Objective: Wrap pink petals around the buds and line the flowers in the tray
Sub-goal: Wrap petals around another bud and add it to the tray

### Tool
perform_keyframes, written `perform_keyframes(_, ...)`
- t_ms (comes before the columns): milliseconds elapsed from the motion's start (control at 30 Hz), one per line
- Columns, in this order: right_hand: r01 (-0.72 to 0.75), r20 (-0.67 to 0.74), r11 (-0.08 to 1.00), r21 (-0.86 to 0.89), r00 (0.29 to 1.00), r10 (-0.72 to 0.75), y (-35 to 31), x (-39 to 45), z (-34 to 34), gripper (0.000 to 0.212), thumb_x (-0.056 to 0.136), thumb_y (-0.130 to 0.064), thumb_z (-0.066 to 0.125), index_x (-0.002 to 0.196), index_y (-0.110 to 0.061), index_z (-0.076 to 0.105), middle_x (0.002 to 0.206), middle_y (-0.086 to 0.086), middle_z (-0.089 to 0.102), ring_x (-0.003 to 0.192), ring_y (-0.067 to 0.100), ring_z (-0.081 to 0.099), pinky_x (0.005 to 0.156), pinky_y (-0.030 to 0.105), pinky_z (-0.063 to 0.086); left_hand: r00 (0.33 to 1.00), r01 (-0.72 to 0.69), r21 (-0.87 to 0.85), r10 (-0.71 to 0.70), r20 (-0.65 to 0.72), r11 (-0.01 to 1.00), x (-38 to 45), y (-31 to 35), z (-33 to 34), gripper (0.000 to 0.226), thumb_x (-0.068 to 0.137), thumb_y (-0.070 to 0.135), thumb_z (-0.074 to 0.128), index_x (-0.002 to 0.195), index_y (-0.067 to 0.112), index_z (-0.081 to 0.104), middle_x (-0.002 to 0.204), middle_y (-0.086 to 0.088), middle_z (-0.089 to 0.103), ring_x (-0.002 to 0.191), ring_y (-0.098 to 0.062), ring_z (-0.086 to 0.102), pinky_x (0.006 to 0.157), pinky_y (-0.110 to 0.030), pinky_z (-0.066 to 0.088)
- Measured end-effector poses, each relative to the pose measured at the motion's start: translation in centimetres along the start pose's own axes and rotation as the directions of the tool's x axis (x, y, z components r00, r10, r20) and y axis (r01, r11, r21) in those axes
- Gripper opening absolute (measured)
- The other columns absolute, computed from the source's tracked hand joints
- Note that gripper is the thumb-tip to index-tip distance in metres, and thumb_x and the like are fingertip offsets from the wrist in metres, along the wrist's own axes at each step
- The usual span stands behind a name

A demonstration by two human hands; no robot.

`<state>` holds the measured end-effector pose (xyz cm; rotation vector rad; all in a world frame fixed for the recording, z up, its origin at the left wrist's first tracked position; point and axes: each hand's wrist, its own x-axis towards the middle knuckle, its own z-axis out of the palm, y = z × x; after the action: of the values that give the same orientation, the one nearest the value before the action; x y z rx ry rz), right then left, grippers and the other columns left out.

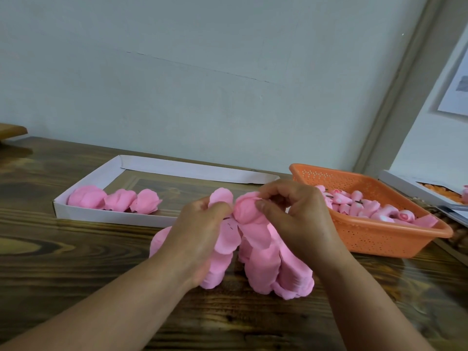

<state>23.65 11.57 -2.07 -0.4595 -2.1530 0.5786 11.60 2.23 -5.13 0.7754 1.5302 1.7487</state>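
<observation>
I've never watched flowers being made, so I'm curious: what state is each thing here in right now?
White tray: open, three finished flowers lined at its left end.
Orange basket: filled with pink buds.
Flower in hand: half wrapped, petals hanging loose.
Left hand: pinching petals.
Right hand: pinching the flower's top.
Petal pile: loose on the table.

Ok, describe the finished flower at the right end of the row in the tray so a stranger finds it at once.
Start at the white tray on the wooden table, left of the orange basket. Three pink flowers lie along its near wall. Yours is the rightmost flower, nearest the hands.
</observation>
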Motion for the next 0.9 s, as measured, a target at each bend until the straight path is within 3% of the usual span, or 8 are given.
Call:
perform_keyframes(133,-0.014,-0.034,0.999,-0.05,0.999,0.012,0.04,-0.06,0.07,0.018,0.08,-0.002,0.068,0.072,-0.018,0.064,0.07,-0.013,0.059,0.069,-0.004,0.05,0.072,-0.001,0.033,0.999,0.021,0.038,-0.02,-0.034,0.999,-0.29,-0.28,0.28,0.022,0.09,0.036,0.057,0.086,0.019,0.07,0.081,-0.008,0.07,0.07,-0.026,0.057,0.067,-0.037,0.041)
perform_keyframes(233,-0.019,-0.029,0.995,-0.103,0.999,0.016,-0.23,-0.22,0.33,0.012,0.083,-0.006,0.067,0.076,-0.016,0.064,0.08,-0.005,0.064,0.089,0.005,0.054,0.079,-0.009,0.022,1.0,-0.007,0.025,0.008,-0.02,1.0,-0.24,-0.3,0.45,0.019,0.098,0.03,0.052,0.1,0.024,0.07,0.079,0.003,0.074,0.065,-0.008,0.066,0.051,-0.018,0.048)
perform_keyframes(300,-0.02,0.011,0.996,-0.089,1.0,0.021,-0.44,-0.33,0.51,0.011,0.084,-0.004,0.064,0.077,-0.012,0.063,0.076,-0.003,0.063,0.08,0.006,0.056,0.076,-0.004,0.032,1.0,-0.002,-0.003,0.002,-0.02,1.0,-0.4,-0.15,0.53,0.019,0.096,0.033,0.054,0.09,0.025,0.07,0.065,0.013,0.071,0.053,0.004,0.062,0.038,-0.01,0.042)
perform_keyframes(400,-0.04,0.049,0.997,-0.069,0.998,0.043,-0.57,-0.32,0.5,0.01,0.086,-0.003,0.061,0.078,-0.01,0.061,0.07,-0.005,0.058,0.069,0.008,0.052,0.062,0.016,0.042,0.999,0.04,-0.079,-0.041,-0.009,0.996,-0.49,-0.01,0.56,0.016,0.093,0.032,0.059,0.088,0.022,0.07,0.063,0.01,0.071,0.048,0.002,0.062,0.037,-0.012,0.042)
perform_keyframes(600,-0.057,0.043,0.995,-0.083,0.997,0.06,-0.56,-0.18,0.51,0.011,0.084,0.001,0.06,0.077,-0.008,0.061,0.06,-0.01,0.05,0.058,0.003,0.047,0.053,0.01,0.038,1.0,0.004,-0.06,-0.004,-0.004,0.998,-0.38,-0.29,0.61,0.014,0.086,0.02,0.068,0.1,0.018,0.07,0.072,0.006,0.074,0.053,0.0,0.065,0.043,-0.012,0.045)
perform_keyframes(700,-0.123,0.023,0.991,0.051,0.992,0.122,-0.55,-0.3,0.69,0.022,0.083,0.002,0.062,0.078,-0.019,0.059,0.06,-0.012,0.052,0.054,0.008,0.048,0.05,0.018,0.042,1.0,0.026,-0.1,-0.027,-0.007,0.995,-0.36,-0.22,0.61,0.011,0.085,0.017,0.069,0.096,0.015,0.07,0.071,0.003,0.074,0.054,-0.004,0.066,0.043,-0.014,0.046)
perform_keyframes(767,-0.211,0.038,0.945,0.25,0.977,0.209,-0.59,-0.26,0.5,0.029,0.082,0.002,0.064,0.086,-0.025,0.059,0.076,-0.006,0.06,0.066,0.012,0.058,0.062,0.026,0.053,0.998,0.058,-0.133,-0.058,0.004,0.989,-0.29,-0.1,0.55,0.015,0.083,0.018,0.07,0.098,0.015,0.07,0.075,0.0,0.075,0.057,-0.008,0.068,0.045,-0.017,0.049)
perform_keyframes(900,-0.295,0.141,0.881,0.369,0.955,0.261,-0.71,-0.36,0.07,0.018,0.076,-0.001,0.072,0.087,-0.014,0.067,0.078,0.008,0.071,0.068,0.015,0.068,0.063,0.03,0.057,0.995,0.097,-0.126,-0.096,0.015,0.987,-0.14,0.08,0.35,0.022,0.083,0.02,0.071,0.104,0.013,0.07,0.083,-0.005,0.076,0.066,-0.013,0.069,0.049,-0.02,0.051)
